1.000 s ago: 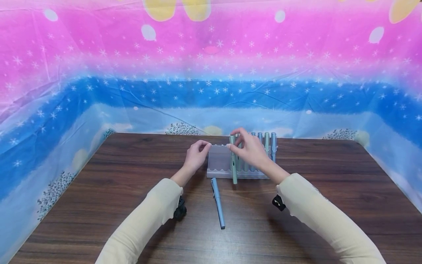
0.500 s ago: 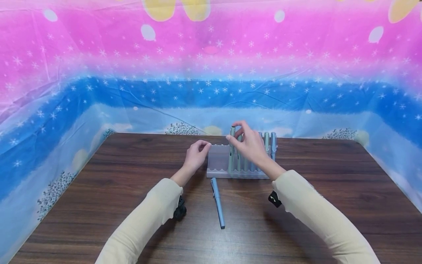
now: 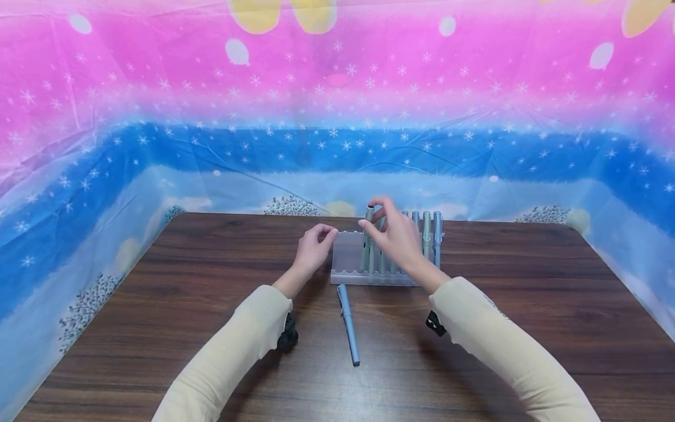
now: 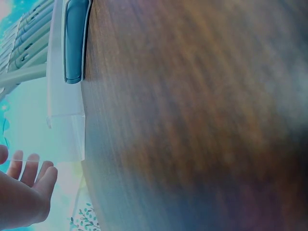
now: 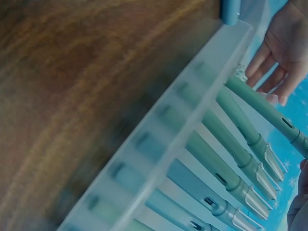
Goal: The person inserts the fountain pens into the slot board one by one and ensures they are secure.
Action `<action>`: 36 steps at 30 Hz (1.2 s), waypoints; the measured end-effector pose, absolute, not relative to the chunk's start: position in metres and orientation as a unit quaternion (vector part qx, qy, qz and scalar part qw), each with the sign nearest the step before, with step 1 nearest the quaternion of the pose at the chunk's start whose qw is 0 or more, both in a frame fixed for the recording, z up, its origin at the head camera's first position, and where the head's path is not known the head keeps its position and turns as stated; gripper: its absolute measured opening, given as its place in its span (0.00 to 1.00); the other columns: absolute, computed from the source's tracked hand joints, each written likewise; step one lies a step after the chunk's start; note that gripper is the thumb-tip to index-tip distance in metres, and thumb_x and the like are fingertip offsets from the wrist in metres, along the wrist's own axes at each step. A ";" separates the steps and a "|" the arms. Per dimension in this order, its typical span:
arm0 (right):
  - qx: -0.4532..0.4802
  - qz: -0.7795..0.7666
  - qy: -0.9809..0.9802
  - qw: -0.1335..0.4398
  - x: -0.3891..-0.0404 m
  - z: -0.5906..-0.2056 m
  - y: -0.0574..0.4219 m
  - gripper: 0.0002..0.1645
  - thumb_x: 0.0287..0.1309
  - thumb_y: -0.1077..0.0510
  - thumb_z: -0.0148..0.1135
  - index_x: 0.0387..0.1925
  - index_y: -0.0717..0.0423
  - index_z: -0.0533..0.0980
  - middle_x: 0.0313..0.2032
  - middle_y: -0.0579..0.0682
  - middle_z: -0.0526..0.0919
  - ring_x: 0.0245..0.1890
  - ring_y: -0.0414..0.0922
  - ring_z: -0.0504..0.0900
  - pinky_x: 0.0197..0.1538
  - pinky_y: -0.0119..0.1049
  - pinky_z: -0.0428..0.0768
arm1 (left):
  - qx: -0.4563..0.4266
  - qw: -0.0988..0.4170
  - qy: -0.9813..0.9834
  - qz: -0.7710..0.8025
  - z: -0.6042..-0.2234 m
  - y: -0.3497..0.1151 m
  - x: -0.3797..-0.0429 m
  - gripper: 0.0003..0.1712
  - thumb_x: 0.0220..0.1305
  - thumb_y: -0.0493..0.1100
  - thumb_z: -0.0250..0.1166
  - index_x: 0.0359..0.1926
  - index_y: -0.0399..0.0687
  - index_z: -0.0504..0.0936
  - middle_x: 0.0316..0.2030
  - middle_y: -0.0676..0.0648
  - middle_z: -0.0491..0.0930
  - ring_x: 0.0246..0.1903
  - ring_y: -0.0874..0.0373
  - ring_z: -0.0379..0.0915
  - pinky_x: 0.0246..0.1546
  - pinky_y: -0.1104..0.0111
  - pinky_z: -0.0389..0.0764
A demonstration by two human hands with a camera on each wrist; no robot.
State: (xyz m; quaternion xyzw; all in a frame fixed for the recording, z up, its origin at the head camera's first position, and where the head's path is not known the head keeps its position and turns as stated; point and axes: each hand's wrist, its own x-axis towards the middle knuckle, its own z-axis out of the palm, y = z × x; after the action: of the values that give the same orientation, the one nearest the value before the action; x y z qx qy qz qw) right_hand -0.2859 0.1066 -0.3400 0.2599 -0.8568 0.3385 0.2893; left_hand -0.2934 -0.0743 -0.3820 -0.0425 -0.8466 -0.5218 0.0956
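Note:
My right hand pinches a green pen near its capped top. The pen leans slightly in the clear pen rack, its lower end by the front lip, left of the row of standing pens. My left hand pinches the rack's upper left corner between thumb and fingers. In the left wrist view its fingers stretch beside the rack's end. On the table before the rack lies a blue pen, clip end toward the rack.
Several green and blue pens stand side by side in the rack's right part, partly hidden by my right hand. The dark wooden table reaches back to a patterned cloth hung around it.
My right hand has lifted the green pen from in front of the rack, then brought it left and down behind the front lip. My left hand stays at the corner.

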 end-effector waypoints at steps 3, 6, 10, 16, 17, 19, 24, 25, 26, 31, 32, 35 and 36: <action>0.260 0.342 -0.858 0.283 -0.285 -0.344 0.105 0.21 0.53 0.51 0.60 0.47 0.53 0.67 0.26 0.44 0.76 0.15 0.36 0.68 0.16 0.31 0.66 | -0.042 0.095 -0.847 -0.522 -0.382 -0.074 -0.294 0.13 0.63 0.45 0.54 0.40 0.39 0.77 0.39 0.44 0.77 0.39 0.53 0.71 0.41 0.63 0.72; 0.259 0.342 -0.861 0.273 -0.285 -0.347 0.104 0.21 0.53 0.51 0.60 0.47 0.53 0.67 0.26 0.44 0.76 0.15 0.36 0.68 0.15 0.30 0.66 | -0.041 0.093 -0.846 -0.523 -0.382 -0.074 -0.294 0.13 0.63 0.44 0.54 0.40 0.40 0.77 0.39 0.44 0.77 0.39 0.52 0.71 0.41 0.63 0.71; 0.264 0.338 -0.863 0.269 -0.285 -0.350 0.103 0.21 0.53 0.50 0.60 0.47 0.52 0.67 0.26 0.44 0.77 0.16 0.36 0.69 0.16 0.30 0.67 | -0.037 0.088 -0.846 -0.524 -0.382 -0.074 -0.294 0.13 0.63 0.45 0.54 0.41 0.40 0.77 0.39 0.44 0.76 0.40 0.53 0.71 0.42 0.63 0.71; 0.275 0.333 -0.863 0.263 -0.285 -0.351 0.103 0.21 0.53 0.49 0.59 0.47 0.51 0.67 0.26 0.44 0.78 0.16 0.35 0.68 0.16 0.30 0.66 | -0.040 0.092 -0.848 -0.520 -0.382 -0.074 -0.293 0.13 0.63 0.45 0.54 0.41 0.40 0.77 0.40 0.43 0.76 0.42 0.52 0.70 0.43 0.62 0.71; 0.277 0.333 -0.864 0.259 -0.285 -0.351 0.103 0.21 0.53 0.49 0.59 0.47 0.52 0.67 0.26 0.44 0.77 0.16 0.35 0.68 0.16 0.30 0.66 | -0.040 0.094 -0.849 -0.519 -0.382 -0.074 -0.293 0.13 0.63 0.45 0.54 0.41 0.39 0.77 0.40 0.43 0.76 0.42 0.52 0.70 0.44 0.62 0.70; 0.280 0.333 -0.865 0.249 -0.286 -0.350 0.103 0.21 0.53 0.50 0.59 0.47 0.52 0.67 0.26 0.44 0.77 0.16 0.36 0.69 0.17 0.31 0.67 | -0.042 0.099 -0.850 -0.515 -0.382 -0.074 -0.293 0.13 0.63 0.44 0.54 0.41 0.39 0.77 0.41 0.43 0.76 0.43 0.52 0.70 0.44 0.62 0.70; 0.288 0.338 -0.868 0.221 -0.288 -0.349 0.105 0.21 0.53 0.51 0.59 0.48 0.53 0.67 0.26 0.44 0.77 0.16 0.37 0.68 0.17 0.33 0.66 | -0.040 0.102 -0.851 -0.513 -0.382 -0.073 -0.294 0.13 0.63 0.44 0.54 0.41 0.39 0.77 0.41 0.42 0.76 0.44 0.51 0.70 0.45 0.62 0.69; 0.289 0.338 -0.869 0.217 -0.289 -0.349 0.105 0.21 0.53 0.51 0.59 0.48 0.53 0.67 0.26 0.44 0.77 0.16 0.37 0.68 0.17 0.32 0.67 | -0.040 0.102 -0.851 -0.513 -0.382 -0.073 -0.294 0.13 0.63 0.44 0.54 0.41 0.39 0.77 0.41 0.42 0.76 0.44 0.51 0.70 0.45 0.62 0.69; 0.291 0.338 -0.869 0.214 -0.289 -0.350 0.105 0.21 0.53 0.51 0.60 0.48 0.53 0.67 0.26 0.44 0.77 0.17 0.37 0.68 0.17 0.32 0.67 | -0.040 0.102 -0.851 -0.513 -0.382 -0.073 -0.294 0.13 0.63 0.44 0.54 0.41 0.39 0.77 0.41 0.42 0.76 0.44 0.51 0.70 0.45 0.62 0.69; 0.302 0.331 -0.870 0.203 -0.291 -0.351 0.106 0.22 0.54 0.52 0.59 0.49 0.52 0.66 0.27 0.44 0.77 0.17 0.36 0.69 0.19 0.31 0.68 | -0.041 0.102 -0.851 -0.513 -0.383 -0.074 -0.294 0.13 0.63 0.43 0.54 0.41 0.39 0.77 0.41 0.42 0.76 0.43 0.51 0.70 0.45 0.62 0.70; 0.305 0.327 -0.871 0.202 -0.291 -0.351 0.107 0.22 0.54 0.52 0.59 0.49 0.52 0.66 0.27 0.44 0.77 0.18 0.36 0.70 0.19 0.31 0.68 | -0.041 0.101 -0.851 -0.513 -0.383 -0.074 -0.294 0.13 0.63 0.44 0.54 0.41 0.39 0.77 0.41 0.43 0.76 0.43 0.52 0.70 0.45 0.62 0.70; 0.311 0.301 -0.879 0.200 -0.291 -0.351 0.109 0.26 0.53 0.51 0.60 0.52 0.51 0.65 0.27 0.43 0.76 0.18 0.36 0.69 0.19 0.31 0.68 | -0.041 0.100 -0.848 -0.519 -0.383 -0.074 -0.294 0.13 0.63 0.44 0.54 0.41 0.39 0.77 0.40 0.43 0.77 0.41 0.52 0.71 0.43 0.62 0.71; 0.312 0.291 -0.883 0.198 -0.292 -0.351 0.110 0.27 0.52 0.51 0.60 0.54 0.51 0.64 0.26 0.42 0.75 0.17 0.36 0.69 0.19 0.30 0.68 | -0.042 0.100 -0.847 -0.521 -0.383 -0.074 -0.295 0.13 0.63 0.44 0.54 0.41 0.39 0.77 0.40 0.43 0.77 0.40 0.52 0.72 0.42 0.63 0.71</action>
State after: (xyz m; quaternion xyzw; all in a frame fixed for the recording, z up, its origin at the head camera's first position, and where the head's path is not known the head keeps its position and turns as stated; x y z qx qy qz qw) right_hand -0.2915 0.1099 -0.3510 0.3116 -0.8827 0.2907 0.1982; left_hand -0.2945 -0.0739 -0.3829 -0.0423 -0.8466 -0.5210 0.1004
